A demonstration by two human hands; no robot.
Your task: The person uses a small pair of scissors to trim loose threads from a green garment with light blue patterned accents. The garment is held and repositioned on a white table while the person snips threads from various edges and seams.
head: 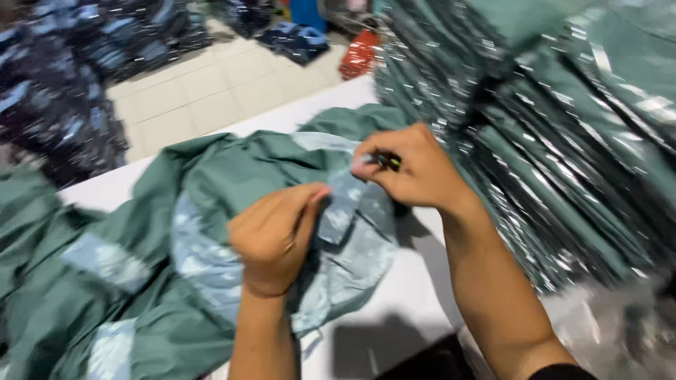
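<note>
STEP: trimming green garment (pixel 232 169) | left hand (pixel 271 239) pinches fabric | right hand (pixel 415 169) grips small dark tool (pixel 387 162) | NEXT: likely needs taut cloth

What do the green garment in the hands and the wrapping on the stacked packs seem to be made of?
The green garment looks like thin woven cloth, matte, with soft folds and pale blue printed panels. The wrapping on the stacked packs looks like clear glossy plastic film, judging by its bright white glints; motion blur leaves this open.

Two bare forearms, left hand (pixel 273 239), right hand (pixel 415 169), black sleeve edge at right elbow
</note>
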